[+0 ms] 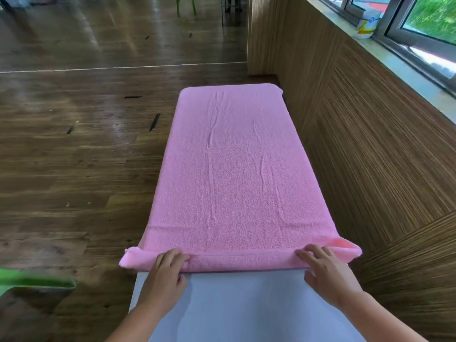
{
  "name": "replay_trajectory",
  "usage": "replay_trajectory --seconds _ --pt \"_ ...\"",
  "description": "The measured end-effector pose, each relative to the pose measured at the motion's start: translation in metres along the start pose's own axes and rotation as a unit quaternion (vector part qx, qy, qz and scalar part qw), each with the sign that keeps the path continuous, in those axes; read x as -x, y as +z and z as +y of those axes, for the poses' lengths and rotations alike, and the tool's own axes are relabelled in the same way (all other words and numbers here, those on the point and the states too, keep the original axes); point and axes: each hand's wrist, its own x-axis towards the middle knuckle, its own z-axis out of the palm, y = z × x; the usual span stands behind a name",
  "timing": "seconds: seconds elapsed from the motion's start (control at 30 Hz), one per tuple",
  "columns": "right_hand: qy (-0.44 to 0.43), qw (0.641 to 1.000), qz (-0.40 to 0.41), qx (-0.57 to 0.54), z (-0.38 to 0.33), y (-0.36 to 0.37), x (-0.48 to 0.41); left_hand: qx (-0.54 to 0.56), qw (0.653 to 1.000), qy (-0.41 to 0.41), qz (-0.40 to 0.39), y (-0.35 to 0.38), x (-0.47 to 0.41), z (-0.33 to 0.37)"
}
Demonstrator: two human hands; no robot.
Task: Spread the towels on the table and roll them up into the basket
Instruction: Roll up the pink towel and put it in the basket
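Note:
A pink towel [234,169] lies spread lengthwise over a narrow grey-white table [246,304]. Its near end is turned over into a low first roll [241,261] across the table's width. My left hand [165,275] sits on the left part of that roll, fingers curled over its top and thumb under the near edge. My right hand [325,270] holds the right part the same way, fingers on top and thumb at the near side. The roll's ends stick out past both table edges. No basket is in view.
Dark wooden floor [74,169] runs along the table's left. A wood-panelled wall [370,144] stands close on the right, with a window sill holding a white container [367,24]. A green object [32,280] lies low at the left; a green chair [186,3] stands far back.

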Motion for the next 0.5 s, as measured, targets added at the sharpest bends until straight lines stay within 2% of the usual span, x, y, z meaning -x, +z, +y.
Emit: replay_trajectory --seconds 0.2,0.37,0.43,0.5 --pt "-0.016 0.998 -0.017 0.064 0.002 -0.006 -0.010 -0.043 0.999 0.031 0.013 -0.013 -0.014 -0.002" --pt "-0.002 0.996 -0.085 0.034 0.005 -0.019 -0.020 -0.077 0.995 0.058 0.026 -0.017 -0.015 -0.004" --pt "0.012 0.998 -0.068 0.002 0.007 -0.021 -0.027 -0.071 0.996 0.049 0.030 -0.019 -0.021 -0.006" --pt "0.036 0.999 -0.015 -0.019 0.009 -0.021 -0.031 -0.040 0.998 0.017 0.039 -0.019 -0.028 -0.008"
